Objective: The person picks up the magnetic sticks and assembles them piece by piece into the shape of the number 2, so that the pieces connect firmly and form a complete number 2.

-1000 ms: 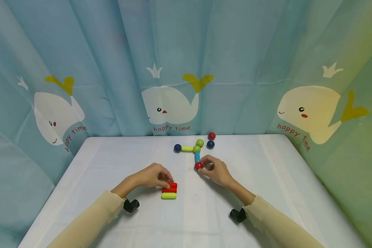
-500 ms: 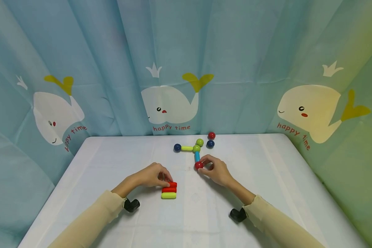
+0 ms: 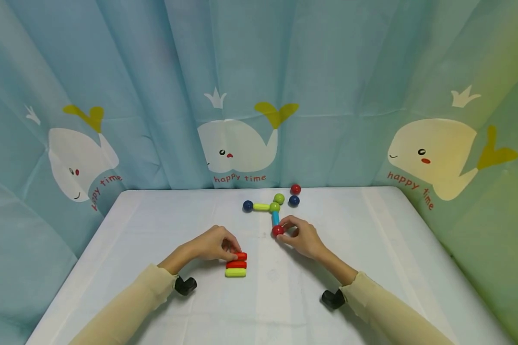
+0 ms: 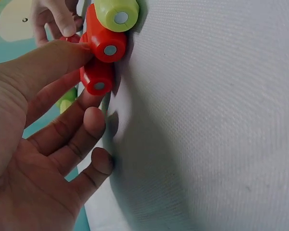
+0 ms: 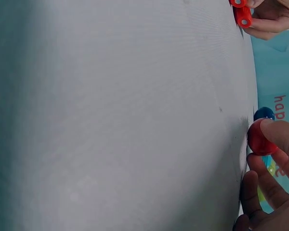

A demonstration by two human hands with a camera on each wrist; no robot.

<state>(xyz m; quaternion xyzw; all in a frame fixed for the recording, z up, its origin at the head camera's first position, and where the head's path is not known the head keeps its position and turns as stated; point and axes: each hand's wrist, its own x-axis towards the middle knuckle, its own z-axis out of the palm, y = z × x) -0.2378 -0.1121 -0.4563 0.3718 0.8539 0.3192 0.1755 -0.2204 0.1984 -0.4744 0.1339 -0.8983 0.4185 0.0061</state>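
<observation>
My left hand point(image 3: 216, 243) pinches the far red rod point(image 3: 242, 256) between thumb and fingers. Beside that rod lie a second red rod point(image 3: 236, 265) and a yellow-green rod point(image 3: 235, 272), side by side; metal discs show on their ends in the left wrist view. With thumb and fingertips, my right hand point(image 3: 301, 238) holds a red ball point(image 3: 278, 231) at the near end of a blue rod point(image 3: 276, 218). That rod reaches a green ball point(image 3: 275, 207), from which a yellow-green rod point(image 3: 261, 207) runs left to a dark blue ball point(image 3: 248, 206).
Another green ball point(image 3: 279, 198) sits against the joined pieces. Right of it are a loose dark blue ball point(image 3: 294, 201) and a red ball point(image 3: 295, 189) near the back edge of the white-covered table point(image 3: 155, 211). A whale-printed curtain point(image 3: 336, 153) hangs behind.
The far red rod has shifted slightly away from the second red rod under my left fingers, and a narrow gap shows between them. My right hand stays on the red ball.
</observation>
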